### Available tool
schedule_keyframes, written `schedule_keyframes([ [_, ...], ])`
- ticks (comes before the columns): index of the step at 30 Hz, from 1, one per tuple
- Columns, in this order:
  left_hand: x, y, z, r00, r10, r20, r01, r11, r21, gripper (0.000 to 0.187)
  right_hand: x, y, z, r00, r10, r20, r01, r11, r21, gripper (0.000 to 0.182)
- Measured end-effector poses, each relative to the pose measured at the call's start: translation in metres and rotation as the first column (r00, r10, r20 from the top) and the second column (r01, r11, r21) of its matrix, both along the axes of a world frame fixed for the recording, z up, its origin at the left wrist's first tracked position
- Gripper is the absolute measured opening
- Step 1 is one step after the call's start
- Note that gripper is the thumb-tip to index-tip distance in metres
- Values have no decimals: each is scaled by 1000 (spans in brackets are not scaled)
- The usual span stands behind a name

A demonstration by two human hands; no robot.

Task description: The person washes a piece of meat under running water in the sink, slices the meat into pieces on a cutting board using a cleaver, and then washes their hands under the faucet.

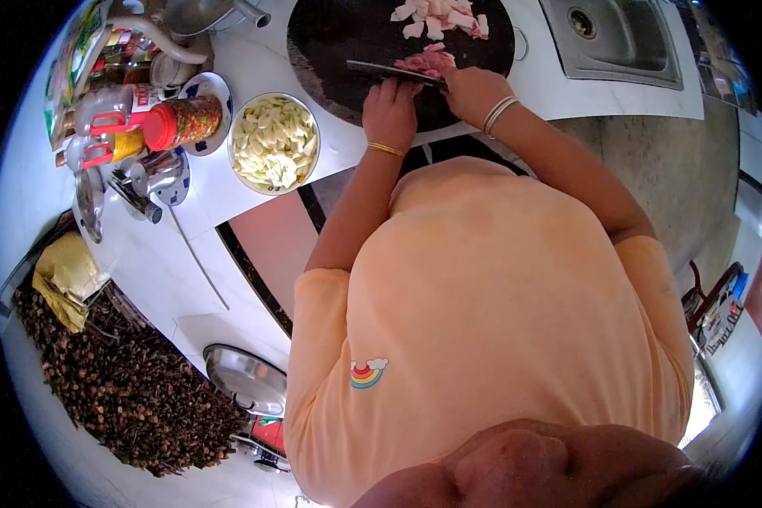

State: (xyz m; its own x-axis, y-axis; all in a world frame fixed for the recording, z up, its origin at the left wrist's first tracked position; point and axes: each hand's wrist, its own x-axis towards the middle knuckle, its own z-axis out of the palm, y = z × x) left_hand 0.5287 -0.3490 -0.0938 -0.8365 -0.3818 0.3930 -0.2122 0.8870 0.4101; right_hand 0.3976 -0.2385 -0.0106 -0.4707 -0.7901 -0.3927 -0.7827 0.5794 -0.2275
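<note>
On a round dark cutting board [322,42] lies a small heap of sliced red meat [427,61], with pale pieces of fatty meat [440,17] farther back. My right hand [474,91] is wrapped round the handle end of a knife [389,69], whose blade points left beside the red meat. My left hand [389,112] rests close to the blade on the near side, its fingers together and bent; whatever is under the fingertips is hidden.
Left of the board stands a bowl of chopped pale vegetables [275,142]. Beyond it are a red-lidded jar [182,123], bottles and metal cups. A steel sink [622,42] is at the right. Stacked firewood [127,381] lies at the lower left near a metal basin [245,377].
</note>
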Motion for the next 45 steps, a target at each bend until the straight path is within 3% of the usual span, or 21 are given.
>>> schedule_keyframes([
  [4,-1,-4,-2,999,-16,-39,17,1000,9,19,-8,26,13,997,67,-38,-66,997,40,19],
  [10,11,-2,-2,995,-70,-76,71,997,11,21,-12,21,14,1000,10,-18,-8,996,92,20],
  [13,18,-2,-4,992,-102,-73,103,995,6,24,-27,23,-10,993,-49,110,57,996,-68,23],
  [15,19,-2,-7,995,-92,-32,92,996,4,26,-20,29,-8,992,-105,67,110,991,-71,22],
  [17,16,-1,-2,978,-102,-181,91,993,-69,26,-4,28,7,988,-155,29,156,985,-72,22],
  [19,19,-1,-10,986,-86,-146,71,992,-105,25,12,26,18,996,12,-91,-21,994,-108,23],
  [22,15,1,-9,991,-60,-123,45,991,-125,24,13,23,5,990,121,-73,-126,990,-66,29],
  [24,16,0,-6,992,-45,-122,32,994,-107,24,7,35,14,992,103,-74,-106,993,-47,28],
  [26,19,3,-8,995,-66,-73,68,998,18,23,4,34,23,993,94,-68,-95,995,-17,27],
  [29,20,6,-8,996,-28,-85,25,999,-35,22,7,19,12,993,112,-43,-114,992,-46,17],
  [32,18,4,-15,994,-25,-103,16,996,-83,24,9,-11,4,987,155,50,-156,988,16,23],
  [33,15,3,-13,991,-30,-130,19,996,-83,24,6,-13,9,992,88,94,-94,994,57,23],
  [40,21,5,-14,997,-60,-49,59,998,-25,23,4,8,18,991,125,44,-126,992,13,23],
  [41,19,4,-16,995,-32,-91,25,996,-80,22,8,-6,13,995,76,62,-81,993,87,22],
  [43,16,2,-17,990,-4,-139,-16,990,-141,22,5,-14,9,994,71,78,-76,995,59,22],
  [45,16,4,-18,994,-35,-103,25,995,-94,22,-4,-16,5,988,40,149,-37,999,-19,19],
])
